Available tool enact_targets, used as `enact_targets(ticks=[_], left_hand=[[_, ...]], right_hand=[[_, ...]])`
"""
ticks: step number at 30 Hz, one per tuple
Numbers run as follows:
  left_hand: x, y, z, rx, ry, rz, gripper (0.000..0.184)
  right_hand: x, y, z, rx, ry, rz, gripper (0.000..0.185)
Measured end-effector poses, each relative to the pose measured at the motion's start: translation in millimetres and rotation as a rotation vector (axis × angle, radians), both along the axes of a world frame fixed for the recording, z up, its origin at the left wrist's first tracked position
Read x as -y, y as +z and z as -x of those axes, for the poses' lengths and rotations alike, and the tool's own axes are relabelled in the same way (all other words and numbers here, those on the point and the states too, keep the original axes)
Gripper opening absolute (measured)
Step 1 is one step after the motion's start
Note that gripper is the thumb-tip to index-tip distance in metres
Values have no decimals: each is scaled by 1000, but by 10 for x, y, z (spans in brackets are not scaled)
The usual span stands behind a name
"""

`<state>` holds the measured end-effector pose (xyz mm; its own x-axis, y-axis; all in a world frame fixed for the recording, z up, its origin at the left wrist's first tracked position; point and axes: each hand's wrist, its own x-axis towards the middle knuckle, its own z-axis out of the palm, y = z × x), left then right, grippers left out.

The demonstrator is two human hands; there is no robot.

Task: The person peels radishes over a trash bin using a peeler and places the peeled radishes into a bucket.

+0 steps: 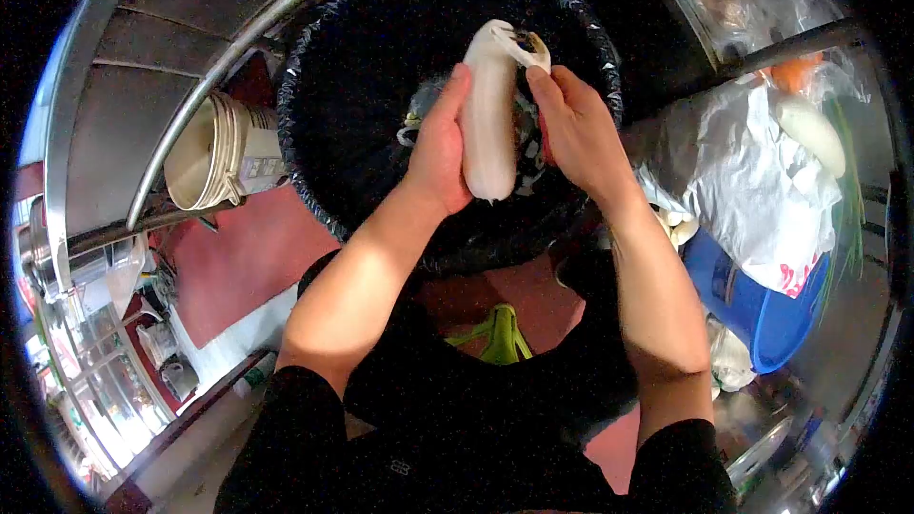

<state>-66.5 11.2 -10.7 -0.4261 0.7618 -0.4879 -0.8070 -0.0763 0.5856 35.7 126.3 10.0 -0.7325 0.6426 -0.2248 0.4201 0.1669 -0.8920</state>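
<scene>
Head camera: my left hand [443, 143] holds a long white root [490, 124] along its side, thumb pressed near its edge. My right hand [576, 124] pinches narrowly on what looks like a peeler [539, 58] by the root's upper end. The root hangs tilted over a black-lined bin [328, 114].

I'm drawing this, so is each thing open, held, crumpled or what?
Long pale vegetable: held in the left hand.
Right hand: closed on a pale loop, peel or tool unclear.
Black-lined bin: open.
Pale bucket: uncovered.
Blue container: uncovered.
White plastic bag: crumpled.
</scene>
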Motion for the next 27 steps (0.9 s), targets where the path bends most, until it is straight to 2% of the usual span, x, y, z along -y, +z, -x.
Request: enact_targets(ticks=[3, 5, 6, 7, 8, 9, 10, 11, 13, 14, 17, 18, 21, 23, 25, 26, 27], left_hand=[[-8, -74, -36, -25, 9, 51, 54], [10, -88, 79, -38, 46, 71, 54], [-13, -95, 244, -19, 170, 117, 53], [-9, -108, 424, 1, 294, 164, 52], [99, -169, 639, 15, 253, 115, 51], [103, -141, 733, 1, 358, 79, 50], [114, -119, 786, 30, 367, 82, 56], [126, -112, 806, 64, 375, 89, 61], [114, -118, 718, 138, 279, 59, 62], [84, -136, 619, 60, 262, 62, 65], [-3, -1, 236, -77, 108, 69, 63], [13, -75, 201, -26, 29, 44, 58], [-6, 4, 15, -44, -7, 24, 59], [-16, -144, 12, -85, 20, 36, 60], [-14, -173, 115, -125, 54, 48, 61], [-20, -145, 232, -101, 171, 104, 57], [-5, -127, 371, -73, 287, 162, 54]], right_hand=[[48, -70, -8, 13, 16, -23, 44], [229, -44, -99, 72, 126, -35, 42], [362, 32, -178, 108, 233, -98, 40], [476, 70, -247, 94, 292, -47, 39], [512, 152, -294, 182, 478, 14, 39], [501, 222, -322, 270, 659, 73, 39], [470, 205, -321, 263, 659, 68, 39], [443, 174, -337, 110, 516, 74, 36], [319, 182, -279, 69, 308, 114, 38], [255, 183, -248, 40, 205, 132, 38], [78, 43, -111, 20, 100, 26, 38], [35, -4, -72, -37, 67, -50, 38], [-55, -96, 17, -45, 10, -43, 38], [12, -61, -20, -79, 41, -76, 39], [146, -60, -69, 51, 118, -48, 40], [274, -7, -135, 52, 233, -106, 41], [359, 45, -194, 173, 335, -89, 42]])
